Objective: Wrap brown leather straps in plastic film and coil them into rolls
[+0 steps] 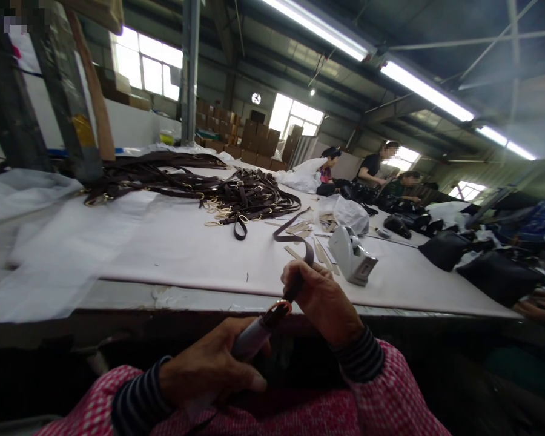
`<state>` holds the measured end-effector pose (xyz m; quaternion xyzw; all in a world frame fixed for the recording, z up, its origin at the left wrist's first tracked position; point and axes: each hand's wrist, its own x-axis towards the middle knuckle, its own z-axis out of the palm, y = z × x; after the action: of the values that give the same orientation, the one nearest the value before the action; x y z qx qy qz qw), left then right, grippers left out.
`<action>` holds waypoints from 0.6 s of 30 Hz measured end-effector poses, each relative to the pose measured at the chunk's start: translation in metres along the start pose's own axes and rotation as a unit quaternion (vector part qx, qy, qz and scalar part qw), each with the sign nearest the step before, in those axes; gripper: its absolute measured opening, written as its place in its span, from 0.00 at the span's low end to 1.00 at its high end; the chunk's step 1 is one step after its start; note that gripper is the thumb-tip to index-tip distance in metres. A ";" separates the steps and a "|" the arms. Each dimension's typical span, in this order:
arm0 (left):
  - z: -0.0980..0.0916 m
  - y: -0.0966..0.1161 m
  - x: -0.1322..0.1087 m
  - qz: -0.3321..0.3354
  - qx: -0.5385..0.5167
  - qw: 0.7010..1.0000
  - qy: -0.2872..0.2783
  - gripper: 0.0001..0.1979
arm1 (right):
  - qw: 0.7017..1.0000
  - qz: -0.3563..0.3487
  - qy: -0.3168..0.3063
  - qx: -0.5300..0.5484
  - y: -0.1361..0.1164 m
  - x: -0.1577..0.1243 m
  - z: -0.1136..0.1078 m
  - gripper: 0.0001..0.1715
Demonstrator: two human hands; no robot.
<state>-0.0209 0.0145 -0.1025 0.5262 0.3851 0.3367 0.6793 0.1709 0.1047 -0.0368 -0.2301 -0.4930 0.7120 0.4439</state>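
Observation:
A dark brown strap (285,238) runs from the tabletop up into my right hand (324,300), whose fingers are closed around it just above the table's near edge. Below that grip, a gold-coloured ring (287,304) is on the strap. My left hand (209,363) is lower and to the left, curled round a pale grey-white wrapped piece (249,340) that meets the strap near the ring. What lies inside the wrapping is hidden. Past my hands, a heap of similar brown straps (258,191) with gold clasps lies on the table.
A white tape dispenser (355,260) stands right of my hands, beside loose beige strips (300,227). Translucent sheeting (72,254) covers the table's left side. Black bags (499,275) lie at the right, near another person's hand (542,309). Several people work farther back.

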 end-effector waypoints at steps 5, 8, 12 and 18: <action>0.000 0.001 0.005 0.003 -0.061 0.997 -0.045 0.18 | 0.991 -0.033 -0.109 -0.064 -0.015 0.000 0.004 0.11; 0.004 0.009 0.010 0.007 -0.087 0.993 -0.078 0.15 | 0.979 -0.059 -0.176 -0.083 -0.022 0.002 0.007 0.10; 0.009 0.022 0.013 0.018 -0.091 0.992 -0.084 0.15 | 0.970 -0.085 -0.201 -0.111 -0.032 0.004 0.011 0.10; 0.010 0.033 0.015 0.063 -0.020 0.998 -0.019 0.19 | 0.975 -0.063 -0.141 -0.159 -0.029 -0.003 0.015 0.09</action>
<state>-0.0069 0.0306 -0.0712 0.5423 0.3310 0.3761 0.6745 0.1725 0.0987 -0.0052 -0.1636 -0.6712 0.6204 0.3711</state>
